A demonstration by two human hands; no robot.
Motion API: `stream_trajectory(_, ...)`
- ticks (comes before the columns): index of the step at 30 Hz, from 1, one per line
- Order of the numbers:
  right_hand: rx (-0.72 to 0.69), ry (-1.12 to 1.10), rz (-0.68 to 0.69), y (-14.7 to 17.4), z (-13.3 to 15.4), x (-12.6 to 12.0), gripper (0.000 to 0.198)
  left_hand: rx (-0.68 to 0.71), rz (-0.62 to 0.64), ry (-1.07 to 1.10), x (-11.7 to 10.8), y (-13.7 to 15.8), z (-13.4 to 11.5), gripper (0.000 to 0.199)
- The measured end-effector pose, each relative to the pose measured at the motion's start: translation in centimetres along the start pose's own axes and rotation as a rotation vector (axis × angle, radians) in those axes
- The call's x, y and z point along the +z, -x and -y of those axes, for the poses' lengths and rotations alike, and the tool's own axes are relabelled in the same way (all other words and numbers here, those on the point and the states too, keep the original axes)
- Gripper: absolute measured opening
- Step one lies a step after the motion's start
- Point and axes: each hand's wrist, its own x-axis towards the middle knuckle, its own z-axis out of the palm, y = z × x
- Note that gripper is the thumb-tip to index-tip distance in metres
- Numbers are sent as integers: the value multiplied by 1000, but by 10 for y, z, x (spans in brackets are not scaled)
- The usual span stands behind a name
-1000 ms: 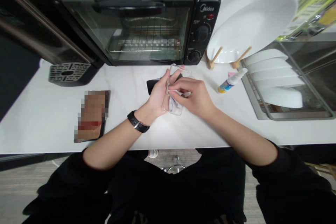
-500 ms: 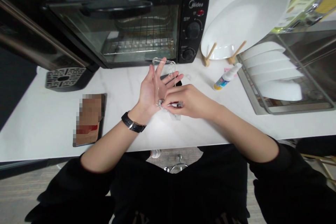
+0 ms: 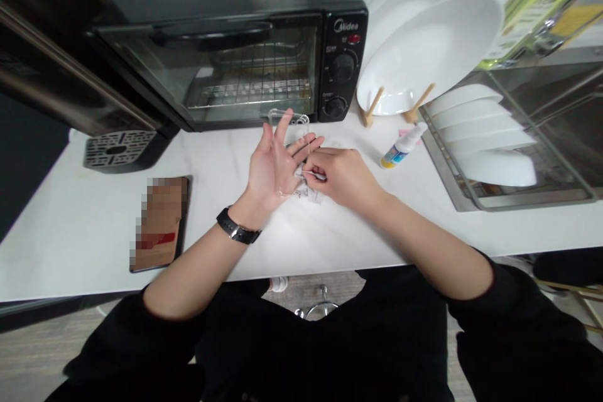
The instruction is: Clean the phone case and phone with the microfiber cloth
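Plainly, one left hand point(image 3: 264, 174) supports one clear phone case point(image 3: 292, 137).

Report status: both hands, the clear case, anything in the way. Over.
Left hand spread, clear case against its palm. Right hand pinching a whitish item at the case's edge. Spray bottle off to the right, touching neither hand.

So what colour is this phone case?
The phone case is clear and colourless, seen in the head view.

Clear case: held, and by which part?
The left hand bears the case by its underside on an open palm; whether the right hand grips it can't be told.
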Motion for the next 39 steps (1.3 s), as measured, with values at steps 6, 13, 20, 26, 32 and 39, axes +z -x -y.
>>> stream_trajectory(6, 78, 39, -158, -3, -9, 1, 15, -86, 49, -43, 0, 4, 9, 62)
stream_trajectory(13, 157, 151, -376, -6, -25, 2, 13, -135, 119, 35, 4, 6, 22, 56)
stream_trajectory(20, 148, 94, -485, -5, -27, 3, 13, -222, 196, 13, -5, 1, 24, 62)
stream_trajectory(26, 112, -93, -509, -5, -17, 0, 15, -319, 189, -5, -2, 3, 27, 54)
stream_trajectory(32, 80, -316, -341, -3, -11, 4, 23, -251, 116, 100, 5, 4, 26, 56)
stream_trajectory(39, -23, -542, -185, 3, -2, 18, 15, -176, 141, 31, 3, 4, 11, 62)
